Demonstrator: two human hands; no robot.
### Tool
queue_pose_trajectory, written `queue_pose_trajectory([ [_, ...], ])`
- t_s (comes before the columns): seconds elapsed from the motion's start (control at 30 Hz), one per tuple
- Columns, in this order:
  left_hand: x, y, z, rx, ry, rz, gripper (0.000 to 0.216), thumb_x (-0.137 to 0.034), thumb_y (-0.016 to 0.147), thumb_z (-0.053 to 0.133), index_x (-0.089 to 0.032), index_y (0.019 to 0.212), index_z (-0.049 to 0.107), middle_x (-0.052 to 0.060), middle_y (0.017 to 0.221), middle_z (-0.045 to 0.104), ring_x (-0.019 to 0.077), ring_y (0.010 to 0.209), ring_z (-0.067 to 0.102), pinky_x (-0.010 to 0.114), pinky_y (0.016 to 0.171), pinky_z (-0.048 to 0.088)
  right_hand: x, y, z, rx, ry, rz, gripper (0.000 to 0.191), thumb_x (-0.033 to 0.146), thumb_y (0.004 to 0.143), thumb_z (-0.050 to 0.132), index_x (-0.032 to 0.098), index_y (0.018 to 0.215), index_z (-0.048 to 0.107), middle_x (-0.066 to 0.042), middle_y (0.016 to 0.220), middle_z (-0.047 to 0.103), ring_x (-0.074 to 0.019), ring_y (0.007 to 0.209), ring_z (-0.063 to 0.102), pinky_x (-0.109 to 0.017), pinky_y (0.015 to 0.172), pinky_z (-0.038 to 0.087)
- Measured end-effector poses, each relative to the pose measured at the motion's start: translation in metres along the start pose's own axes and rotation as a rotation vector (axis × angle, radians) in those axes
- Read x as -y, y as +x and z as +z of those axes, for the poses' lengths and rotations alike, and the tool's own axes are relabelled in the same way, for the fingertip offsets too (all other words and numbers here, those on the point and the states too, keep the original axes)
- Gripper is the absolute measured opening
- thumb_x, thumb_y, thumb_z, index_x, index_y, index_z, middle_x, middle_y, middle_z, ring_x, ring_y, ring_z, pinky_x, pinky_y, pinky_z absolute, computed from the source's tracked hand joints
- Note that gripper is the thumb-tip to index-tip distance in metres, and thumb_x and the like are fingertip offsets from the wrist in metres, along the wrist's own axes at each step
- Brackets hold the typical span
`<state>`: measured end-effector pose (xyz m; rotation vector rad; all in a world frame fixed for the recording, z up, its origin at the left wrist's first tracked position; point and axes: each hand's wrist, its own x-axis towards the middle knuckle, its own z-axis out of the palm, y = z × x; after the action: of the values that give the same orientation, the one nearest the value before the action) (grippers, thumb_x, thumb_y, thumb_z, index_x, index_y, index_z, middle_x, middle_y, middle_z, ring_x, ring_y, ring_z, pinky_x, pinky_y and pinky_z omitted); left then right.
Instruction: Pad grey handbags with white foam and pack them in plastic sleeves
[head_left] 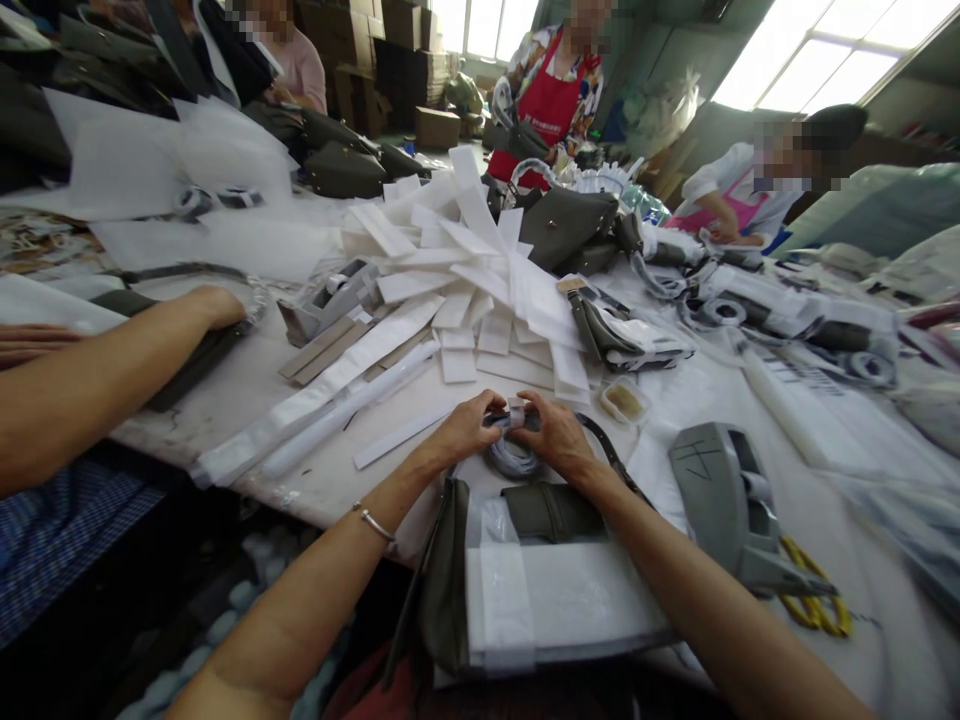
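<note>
The left hand [474, 425] and right hand [559, 435] are pinching a plastic-wrapped round handle [512, 463], thumbs and forefingers clamping its far side, while the olive-green handbag [556, 513] is lying at the table [319, 480] edge

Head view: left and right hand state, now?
Left hand: closed, pinching the wrapped loop at its top.
Right hand: closed, pinching the same loop.

Tape dispenser [716, 500]: handwritten strokes [696, 458], unclear; red apron [551, 100]: lettering [553, 126] illegible.
</note>
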<state>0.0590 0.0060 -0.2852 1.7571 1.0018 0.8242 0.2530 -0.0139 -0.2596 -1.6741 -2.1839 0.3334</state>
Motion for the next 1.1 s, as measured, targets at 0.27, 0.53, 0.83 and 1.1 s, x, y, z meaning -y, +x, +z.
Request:
queue_pose_trajectory([
  [0.27, -0.005, 0.002, -0.002, 0.010, -0.118, -0.088, 0.049, -0.014, 0.069, 0.068, -0.019, 0.115, 0.052, 0.005, 0.101, 0.072, 0.0200, 0.095, 0.066, 0.035, 0.091, 0.050, -0.008, 0.005, 0.001, 0.054, 0.100, -0.074, 0.021, 0.023, 0.075, 0.075, 0.020, 0.095, 0.071, -0.004, 0.091, 0.074, -0.0226, 0.087, 0.068, -0.033, 0.079, 0.049],
  [0.53, -0.033, 0.006, -0.028, 0.102, -0.376, -0.205, 0.049, -0.055, 0.085, 0.058, -0.012, 0.109, 0.060, 0.010, 0.099, 0.070, 0.0171, 0.084, 0.065, 0.030, 0.077, 0.050, 0.018, -0.013, -0.038, -0.305, -0.103, -0.471, 0.013, 0.018, 0.082, 0.066, 0.023, 0.094, 0.064, -0.004, 0.090, 0.069, -0.0216, 0.087, 0.061, -0.041, 0.099, 0.041],
  [0.83, -0.076, -0.006, -0.032, 0.408, -0.615, -0.330, 0.038, -0.045, 0.073, 0.076, -0.013, 0.092, 0.067, 0.001, 0.080, 0.065, 0.0112, 0.072, 0.056, 0.022, 0.066, 0.042, 0.042, -0.035, -0.062, -0.392, -0.136, -0.579, 0.024, 0.007, 0.084, 0.054, 0.026, 0.099, 0.059, -0.001, 0.088, 0.067, -0.0197, 0.087, 0.060, -0.044, 0.104, 0.039],
  [1.1, -0.086, -0.014, -0.026, 0.302, -0.596, -0.290, 0.036, -0.043, 0.074, 0.077, -0.014, 0.091, 0.064, 0.000, 0.074, 0.061, 0.0103, 0.064, 0.055, 0.021, 0.058, 0.041, 0.045, -0.044, -0.075, -0.318, -0.127, -0.561, 0.023, 0.012, 0.087, 0.060, 0.026, 0.104, 0.064, -0.004, 0.105, 0.069, -0.0206, 0.095, 0.062, -0.047, 0.107, 0.038],
])
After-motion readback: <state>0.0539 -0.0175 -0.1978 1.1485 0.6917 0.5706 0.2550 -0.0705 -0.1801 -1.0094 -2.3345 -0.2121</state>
